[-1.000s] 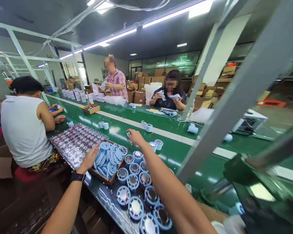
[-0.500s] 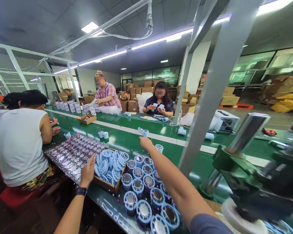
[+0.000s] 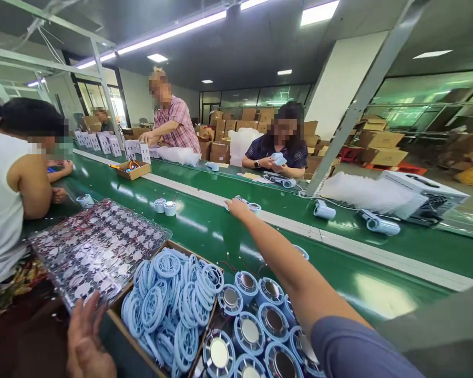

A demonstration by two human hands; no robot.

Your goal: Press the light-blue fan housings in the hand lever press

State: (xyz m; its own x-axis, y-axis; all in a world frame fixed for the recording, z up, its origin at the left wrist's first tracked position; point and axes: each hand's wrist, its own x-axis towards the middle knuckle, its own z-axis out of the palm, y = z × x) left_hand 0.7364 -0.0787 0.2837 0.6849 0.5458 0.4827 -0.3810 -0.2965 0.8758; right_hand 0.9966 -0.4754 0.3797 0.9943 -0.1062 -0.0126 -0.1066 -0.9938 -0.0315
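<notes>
My right hand (image 3: 238, 208) reaches across the green conveyor to its pale centre strip. Its fingers are closed at a light-blue piece with a round cup-like head (image 3: 254, 208) and a short handle, like a handheld fan body; the hand covers part of it. My left hand (image 3: 87, 338) is open, fingers stretched, beside a cardboard box (image 3: 136, 336) full of light-blue slotted rings (image 3: 167, 294). Right of that box stand several light-blue round housings (image 3: 249, 331) with silver discs, beneath my right forearm. A clear-covered tray (image 3: 102, 247) of wired motors or similar small parts lies beyond my left hand.
Two light-blue cups (image 3: 169, 208) stand on the conveyor (image 3: 205, 236). Across it, a co-worker (image 3: 279, 142) handles a light-blue piece. Another person (image 3: 23, 173) sits at left. More handled pieces (image 3: 382, 223) and a white metal box (image 3: 421, 194) lie at far right.
My view has turned and moved closer to the ring box. My right hand has come over the handled piece on the strip. My left hand has shifted to the box's near-left side.
</notes>
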